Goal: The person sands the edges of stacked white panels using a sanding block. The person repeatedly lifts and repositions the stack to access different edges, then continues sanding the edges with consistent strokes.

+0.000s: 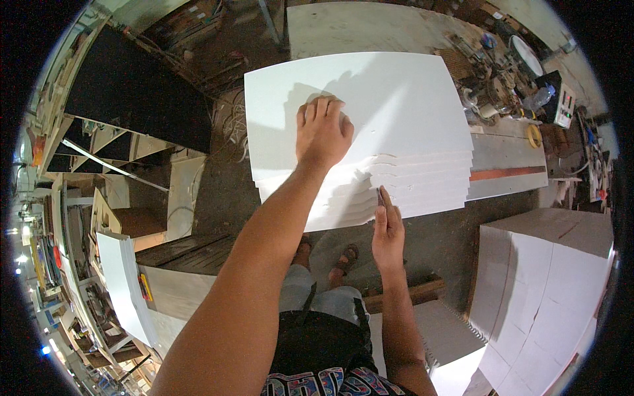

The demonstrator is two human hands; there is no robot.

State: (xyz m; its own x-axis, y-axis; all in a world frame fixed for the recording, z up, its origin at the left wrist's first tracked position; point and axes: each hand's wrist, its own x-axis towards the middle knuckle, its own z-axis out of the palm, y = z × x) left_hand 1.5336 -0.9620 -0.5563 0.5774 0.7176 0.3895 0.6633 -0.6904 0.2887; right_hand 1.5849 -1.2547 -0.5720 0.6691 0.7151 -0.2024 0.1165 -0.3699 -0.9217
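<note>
A stack of white boards lies in front of me, its near edges stepped back one behind another. Each near edge has a small wavy notch around the middle. My left hand rests on the top board with fingers slightly bent and a little apart, holding nothing. At the near edges, my right hand is closed around a small, thin, dark tool, pointing away from me by the notches. Most of that tool is hidden in the fingers, so its exact kind does not show.
Beyond the stack is a pale worktable, with cluttered machinery and a yellow tape roll at its right. Large stacks of white sheets stand at right. At left are a black panel, upright white boards and a yellow-red cutter.
</note>
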